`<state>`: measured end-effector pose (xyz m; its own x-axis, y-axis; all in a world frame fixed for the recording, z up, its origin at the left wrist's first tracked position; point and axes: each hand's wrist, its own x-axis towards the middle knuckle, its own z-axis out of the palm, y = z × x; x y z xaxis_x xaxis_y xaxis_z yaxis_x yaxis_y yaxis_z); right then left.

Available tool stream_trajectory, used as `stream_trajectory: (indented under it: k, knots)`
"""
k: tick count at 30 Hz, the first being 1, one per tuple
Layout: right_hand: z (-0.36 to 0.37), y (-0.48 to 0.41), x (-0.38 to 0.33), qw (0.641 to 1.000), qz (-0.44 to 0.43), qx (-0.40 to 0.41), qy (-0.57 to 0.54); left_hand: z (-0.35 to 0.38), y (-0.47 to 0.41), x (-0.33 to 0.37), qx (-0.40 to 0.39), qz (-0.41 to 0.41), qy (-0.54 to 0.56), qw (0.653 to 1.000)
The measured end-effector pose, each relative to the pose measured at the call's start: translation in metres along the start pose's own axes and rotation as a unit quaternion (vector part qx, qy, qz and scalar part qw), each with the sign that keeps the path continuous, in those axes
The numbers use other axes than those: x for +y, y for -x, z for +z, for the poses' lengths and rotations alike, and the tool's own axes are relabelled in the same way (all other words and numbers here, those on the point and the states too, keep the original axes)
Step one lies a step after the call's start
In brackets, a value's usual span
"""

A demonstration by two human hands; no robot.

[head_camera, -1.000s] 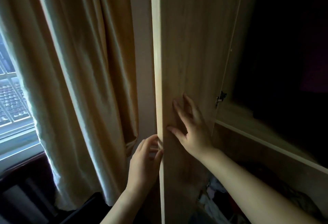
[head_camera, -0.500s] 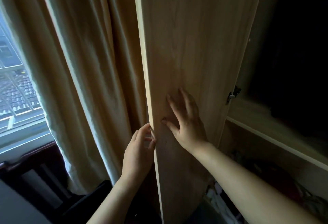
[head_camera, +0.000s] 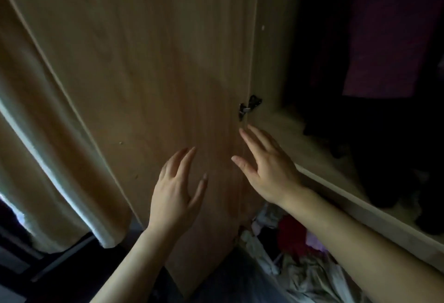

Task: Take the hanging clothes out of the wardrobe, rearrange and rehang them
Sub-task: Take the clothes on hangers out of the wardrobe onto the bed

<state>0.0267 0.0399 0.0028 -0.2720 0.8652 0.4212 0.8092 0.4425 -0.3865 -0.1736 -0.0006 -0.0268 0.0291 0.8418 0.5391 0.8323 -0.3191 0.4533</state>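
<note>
The wooden wardrobe door stands swung wide open, its inner face filling the middle of the view. My left hand hovers in front of the door with fingers spread and holds nothing. My right hand is raised with straight fingers near the door's hinge, also holding nothing. Inside the dark wardrobe a purple hanging garment shows at the upper right, with dark clothes beside and below it.
A beige curtain hangs at the left against the door's edge. A wooden shelf crosses the wardrobe under the hanging clothes. Crumpled clothes, red, white and grey, lie in the lower compartment. Dark furniture sits at the lower left.
The door has swung further open toward the curtain. My left hand has let go of the door's edge, and my right hand has come off its face. The view has turned right.
</note>
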Motion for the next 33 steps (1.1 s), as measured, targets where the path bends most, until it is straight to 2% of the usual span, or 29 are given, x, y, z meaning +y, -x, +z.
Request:
stream_trajectory:
  k: [4,12,20,24,30,33]
  knots:
    - [-0.081,-0.024,0.036,0.997,-0.004,0.051,0.057,0.023,-0.063,0.064,-0.015,0.074,-0.004,0.997]
    - [-0.235,-0.113,0.065,0.965,-0.070,0.204,0.146,0.008,-0.221,0.173,0.064,0.188,0.037,0.979]
    - [-0.365,-0.228,0.048,0.884,-0.138,0.338,0.291,-0.032,-0.393,0.237,0.157,0.268,0.103,0.945]
    - [-0.415,-0.279,0.046,0.847,-0.093,0.391,0.348,-0.044,-0.476,0.270,0.175,0.304,0.157,0.923]
    - [-0.465,-0.317,0.055,0.789,0.056,0.478,0.381,-0.051,-0.565,0.330,0.167,0.367,0.242,0.882]
    - [-0.491,-0.329,0.048,0.736,0.047,0.527,0.423,-0.061,-0.596,0.360,0.198,0.390,0.282,0.854]
